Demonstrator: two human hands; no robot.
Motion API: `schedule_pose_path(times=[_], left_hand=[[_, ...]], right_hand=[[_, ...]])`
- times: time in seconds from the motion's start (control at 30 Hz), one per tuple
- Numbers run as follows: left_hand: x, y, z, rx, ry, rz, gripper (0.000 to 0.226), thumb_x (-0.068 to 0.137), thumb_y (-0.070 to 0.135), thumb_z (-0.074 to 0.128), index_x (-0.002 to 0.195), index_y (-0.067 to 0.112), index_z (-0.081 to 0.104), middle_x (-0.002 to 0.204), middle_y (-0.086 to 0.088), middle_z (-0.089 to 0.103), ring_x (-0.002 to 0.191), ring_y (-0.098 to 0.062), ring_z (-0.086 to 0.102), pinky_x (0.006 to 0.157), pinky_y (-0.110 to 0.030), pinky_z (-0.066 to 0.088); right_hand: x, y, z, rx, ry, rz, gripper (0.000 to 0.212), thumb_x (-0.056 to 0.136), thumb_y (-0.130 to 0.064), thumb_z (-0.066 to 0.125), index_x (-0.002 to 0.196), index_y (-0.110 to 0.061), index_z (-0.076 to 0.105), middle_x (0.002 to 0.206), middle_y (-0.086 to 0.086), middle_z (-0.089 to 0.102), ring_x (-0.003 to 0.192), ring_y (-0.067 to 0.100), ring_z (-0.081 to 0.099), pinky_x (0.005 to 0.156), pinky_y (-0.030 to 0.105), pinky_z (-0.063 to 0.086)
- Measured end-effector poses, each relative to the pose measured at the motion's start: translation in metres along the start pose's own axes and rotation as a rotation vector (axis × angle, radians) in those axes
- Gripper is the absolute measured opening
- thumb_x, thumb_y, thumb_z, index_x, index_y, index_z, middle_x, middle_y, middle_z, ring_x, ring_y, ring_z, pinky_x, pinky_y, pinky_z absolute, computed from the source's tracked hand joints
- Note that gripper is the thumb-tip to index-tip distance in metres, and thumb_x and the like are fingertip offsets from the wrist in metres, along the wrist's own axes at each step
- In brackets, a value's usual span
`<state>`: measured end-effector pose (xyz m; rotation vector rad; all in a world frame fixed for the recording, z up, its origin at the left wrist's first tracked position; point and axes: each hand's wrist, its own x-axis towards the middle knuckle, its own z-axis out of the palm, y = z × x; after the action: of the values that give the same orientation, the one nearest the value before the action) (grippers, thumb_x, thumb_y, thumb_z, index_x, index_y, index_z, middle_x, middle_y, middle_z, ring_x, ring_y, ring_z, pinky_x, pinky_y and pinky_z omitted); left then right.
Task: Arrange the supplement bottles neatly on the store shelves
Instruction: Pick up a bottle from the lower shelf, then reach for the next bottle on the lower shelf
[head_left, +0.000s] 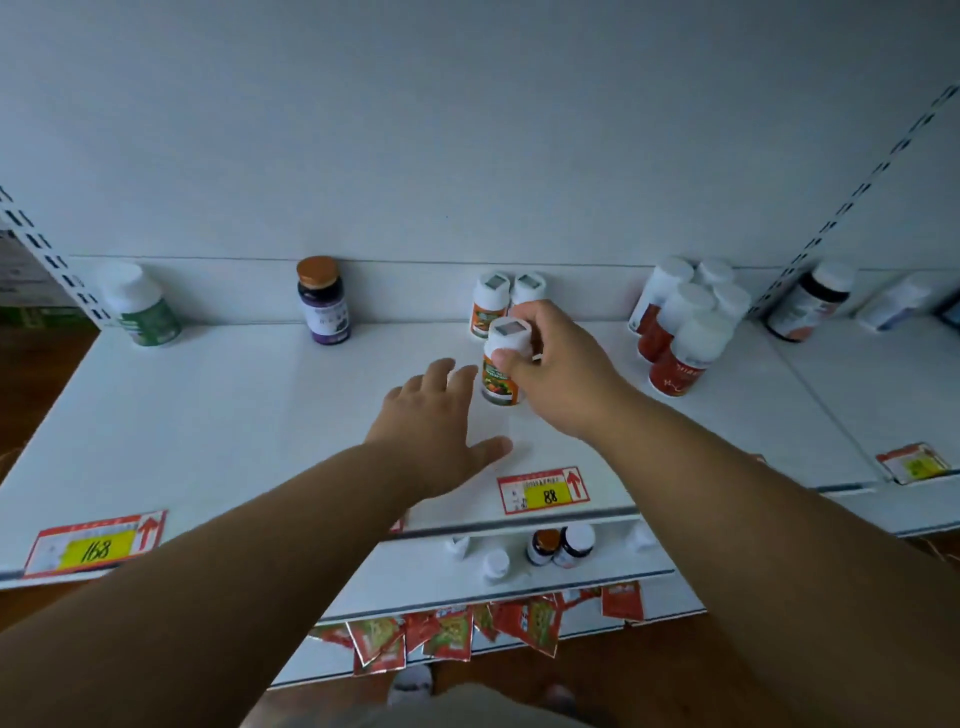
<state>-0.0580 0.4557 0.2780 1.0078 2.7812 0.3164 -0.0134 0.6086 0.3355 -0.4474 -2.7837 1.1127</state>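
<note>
1. On the white top shelf (234, 415), near its middle, stands an orange-labelled bottle (503, 370), upright, with the right hand (563, 364) curled round its white cap from behind and to the right.
2. Just left of it, the left hand (436, 421) hovers or rests flat with fingers spread, holding nothing.
3. By my reckoning the step in hand is lining this bottle up in front of the two matching bottles (506, 301) at the back wall; next it wants nudging straight into their column, label forward.
4. Further out on the same shelf: a purple bottle (323, 301), a green-labelled bottle (144, 306) and a cluster of red-labelled bottles (680, 322).
5. Below, the lower shelf (415, 571) holds a few small bottles (561, 545).
</note>
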Motion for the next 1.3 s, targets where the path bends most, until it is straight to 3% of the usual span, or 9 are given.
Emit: schedule_pose_path(times=[0.1, 0.2, 0.3, 0.47, 0.63, 0.73, 0.97, 1.1, 1.3], left_hand=[[0.029, -0.006, 0.011, 0.06, 0.005, -0.029, 0.093, 0.082, 0.079, 0.04, 0.153, 0.025, 0.013, 0.162, -0.008, 0.014, 0.147, -0.032, 0.017, 0.118, -0.05, 0.018], [0.049, -0.009, 0.024, 0.086, -0.025, -0.063, 0.094, 0.084, 0.079, 0.034, 0.154, 0.021, 0.009, 0.163, -0.011, 0.007, 0.149, -0.034, 0.003, 0.121, -0.051, 0.008], [0.061, -0.01, 0.036, 0.106, -0.041, -0.077, 0.093, 0.086, 0.078, 0.029, 0.155, 0.021, 0.004, 0.164, -0.01, 0.0, 0.15, -0.033, -0.006, 0.121, -0.05, 0.001], [0.081, -0.015, 0.042, 0.119, -0.026, -0.094, 0.089, 0.089, 0.075, 0.016, 0.156, 0.019, -0.001, 0.164, -0.005, -0.006, 0.15, -0.024, -0.012, 0.121, -0.047, -0.002], [0.087, -0.019, 0.047, 0.139, -0.033, -0.098, 0.087, 0.09, 0.074, 0.008, 0.155, 0.018, -0.006, 0.163, -0.003, -0.013, 0.148, -0.021, -0.019, 0.12, -0.047, -0.005], [0.086, -0.021, 0.047, 0.135, -0.022, -0.085, 0.087, 0.089, 0.075, 0.006, 0.156, 0.02, -0.004, 0.163, -0.003, -0.011, 0.148, -0.021, -0.018, 0.121, -0.047, -0.004], [0.07, -0.024, 0.034, 0.079, -0.01, -0.055, 0.086, 0.091, 0.072, 0.018, 0.156, 0.019, -0.001, 0.164, -0.005, -0.003, 0.15, -0.022, -0.006, 0.122, -0.044, -0.001], [0.019, -0.019, 0.021, 0.058, 0.072, -0.027, 0.083, 0.092, 0.068, 0.027, 0.155, 0.018, 0.009, 0.163, -0.007, 0.01, 0.149, -0.026, 0.012, 0.121, -0.044, 0.008], [-0.076, 0.007, 0.014, 0.041, 0.142, -0.06, 0.077, 0.093, 0.063, 0.037, 0.153, 0.02, 0.018, 0.161, -0.005, 0.021, 0.145, -0.026, 0.023, 0.119, -0.042, 0.016]], right_hand=[[0.031, 0.005, 0.004, -0.123, 0.003, -0.07, 0.045, 0.095, -0.026, 0.064, 0.136, -0.02, 0.046, 0.134, 0.002, 0.051, 0.109, 0.015, 0.054, 0.09, 0.027, 0.043], [0.053, 0.017, 0.008, -0.222, 0.03, -0.158, 0.046, 0.088, -0.023, 0.071, 0.13, -0.014, 0.054, 0.133, 0.009, 0.046, 0.114, 0.025, 0.053, 0.098, 0.033, 0.043], [0.066, 0.031, 0.012, -0.245, -0.004, -0.19, 0.044, 0.086, -0.02, 0.072, 0.127, -0.011, 0.058, 0.129, 0.012, 0.049, 0.112, 0.028, 0.055, 0.096, 0.036, 0.045], [0.085, 0.043, 0.015, -0.269, 0.002, -0.193, 0.046, 0.088, -0.017, 0.068, 0.131, -0.011, 0.054, 0.134, 0.013, 0.047, 0.12, 0.03, 0.051, 0.098, 0.035, 0.042], [0.089, 0.04, 0.021, -0.273, 0.027, -0.197, 0.038, 0.087, -0.019, 0.069, 0.121, -0.012, 0.054, 0.121, 0.012, 0.052, 0.104, 0.03, 0.056, 0.087, 0.039, 0.046], [0.081, 0.037, 0.023, -0.266, 0.058, -0.162, 0.038, 0.087, -0.02, 0.069, 0.121, -0.011, 0.053, 0.121, 0.013, 0.051, 0.104, 0.03, 0.056, 0.085, 0.038, 0.046], [0.032, 0.024, 0.022, -0.279, 0.119, -0.114, 0.05, 0.089, -0.026, 0.069, 0.132, -0.014, 0.047, 0.128, 0.012, 0.05, 0.116, 0.027, 0.051, 0.095, 0.038, 0.045], [-0.006, 0.013, 0.018, -0.281, 0.124, -0.14, 0.049, 0.092, -0.028, 0.066, 0.135, -0.013, 0.047, 0.136, 0.012, 0.046, 0.122, 0.026, 0.048, 0.1, 0.036, 0.042], [-0.07, 0.007, 0.023, -0.177, 0.151, -0.189, 0.046, 0.091, -0.032, 0.065, 0.133, -0.019, 0.05, 0.128, 0.007, 0.048, 0.116, 0.023, 0.052, 0.096, 0.033, 0.044]])
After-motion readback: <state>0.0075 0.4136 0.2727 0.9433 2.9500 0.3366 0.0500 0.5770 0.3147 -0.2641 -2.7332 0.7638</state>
